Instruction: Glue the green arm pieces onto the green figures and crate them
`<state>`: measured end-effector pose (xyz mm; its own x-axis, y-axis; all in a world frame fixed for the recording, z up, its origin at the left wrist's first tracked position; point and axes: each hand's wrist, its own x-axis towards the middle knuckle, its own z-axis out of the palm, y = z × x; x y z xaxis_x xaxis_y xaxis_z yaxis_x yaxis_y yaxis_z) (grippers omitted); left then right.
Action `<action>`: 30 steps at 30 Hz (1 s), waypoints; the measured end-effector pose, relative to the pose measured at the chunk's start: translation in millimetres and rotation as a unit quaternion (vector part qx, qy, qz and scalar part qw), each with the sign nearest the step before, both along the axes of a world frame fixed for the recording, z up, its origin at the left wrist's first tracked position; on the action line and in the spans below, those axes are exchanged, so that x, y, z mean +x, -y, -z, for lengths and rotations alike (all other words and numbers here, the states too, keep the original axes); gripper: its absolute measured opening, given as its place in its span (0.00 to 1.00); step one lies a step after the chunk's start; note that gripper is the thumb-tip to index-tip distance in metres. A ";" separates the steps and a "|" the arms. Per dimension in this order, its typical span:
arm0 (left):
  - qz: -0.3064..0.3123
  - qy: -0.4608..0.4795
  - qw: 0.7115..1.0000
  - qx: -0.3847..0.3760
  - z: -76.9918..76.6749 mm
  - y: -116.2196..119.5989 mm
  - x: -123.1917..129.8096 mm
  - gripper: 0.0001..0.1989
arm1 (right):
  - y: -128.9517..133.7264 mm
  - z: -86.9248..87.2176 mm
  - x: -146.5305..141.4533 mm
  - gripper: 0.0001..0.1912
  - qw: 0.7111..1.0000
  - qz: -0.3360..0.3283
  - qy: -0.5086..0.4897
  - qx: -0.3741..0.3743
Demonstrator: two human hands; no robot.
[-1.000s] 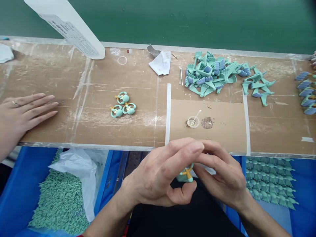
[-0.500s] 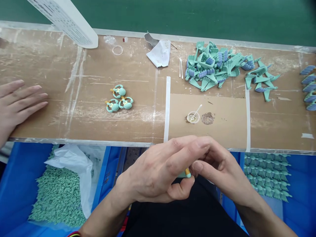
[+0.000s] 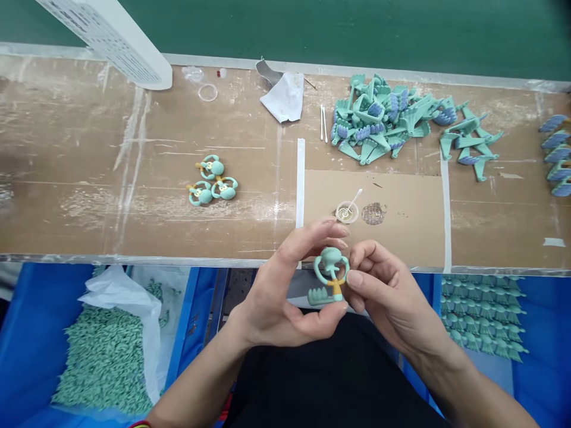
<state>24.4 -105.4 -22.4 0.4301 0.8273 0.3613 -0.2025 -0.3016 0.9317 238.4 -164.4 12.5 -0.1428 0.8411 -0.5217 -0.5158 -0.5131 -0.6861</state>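
Between my two hands, in front of the table edge, is a small teal and yellow-orange toy figure (image 3: 332, 264) with a round head, looped arms and a flat teal leg-like piece at its base. My left hand (image 3: 285, 291) grips it from the left, thumb under the base and fingers curled behind the head. At its right side, the thumb and bent fingers of my right hand (image 3: 383, 291) pinch the looped arm. Just beyond my hands sits a small clear cup (image 3: 347, 213) with a cotton swab (image 3: 355, 201) leaning in it.
Three similar figures (image 3: 212, 181) lie on the table to the left. Teal and purple parts (image 3: 379, 119) are heaped at the back right. Two cotton swabs (image 3: 323, 123) and a white cloth (image 3: 285, 98) lie nearby. Blue bins with green parts (image 3: 104, 356) flank me below the edge.
My hands have opened up around the toy figure, which now shows upright and in full; before, it was mostly hidden. Another person's hand at the far left has left the view.
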 end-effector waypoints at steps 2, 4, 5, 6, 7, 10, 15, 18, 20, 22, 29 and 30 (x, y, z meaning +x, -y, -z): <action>-0.019 0.025 0.999 -0.017 4.7 2.6 2.4 0.58 | -1.9 -2.9 -5.2 0.17 0.999 0.028 -0.014 -0.005; -0.020 0.053 0.998 -0.041 8.7 4.3 3.8 0.57 | -2.9 -5.8 -9.8 0.17 0.999 0.045 -0.021 -0.006; -0.013 0.070 0.996 -0.059 10.1 4.7 4.2 0.56 | -3.0 -7.0 -11.7 0.18 0.999 0.048 -0.024 -0.006; -0.004 0.088 0.993 -0.080 11.2 4.7 4.5 0.54 | -3.0 -8.1 -13.3 0.18 0.998 0.051 -0.028 -0.004; 0.008 0.105 0.989 -0.103 12.0 4.3 4.6 0.53 | -2.9 -8.9 -14.5 0.18 0.998 0.052 -0.030 -0.002; 0.043 0.145 0.975 -0.163 12.5 2.0 4.3 0.51 | -1.9 -9.5 -15.6 0.19 0.998 0.050 -0.036 0.004; 0.061 0.159 0.969 -0.182 10.9 -1.3 0.5 0.45 | 2.3 -8.6 -7.1 0.14 0.994 0.012 0.084 0.065; 0.070 0.145 0.973 -0.167 9.6 -2.9 -3.0 0.46 | 4.3 -11.2 0.5 0.10 0.948 0.004 0.277 0.157; 0.079 0.130 0.976 -0.155 9.1 -4.4 -5.1 0.47 | 3.6 -14.2 4.2 0.14 0.916 -0.004 0.345 0.207; 0.080 0.119 0.980 -0.140 8.6 -6.0 -6.9 0.47 | 0.9 -17.8 6.7 0.18 0.903 -0.024 0.359 0.234; 0.068 0.048 0.991 -0.107 2.4 -7.7 -12.5 0.47 | -14.4 -29.8 13.7 0.24 0.870 -0.098 0.411 0.256; 0.067 0.036 0.992 -0.104 1.0 -7.4 -13.0 0.47 | -16.2 -31.0 14.7 0.24 0.868 -0.109 0.410 0.257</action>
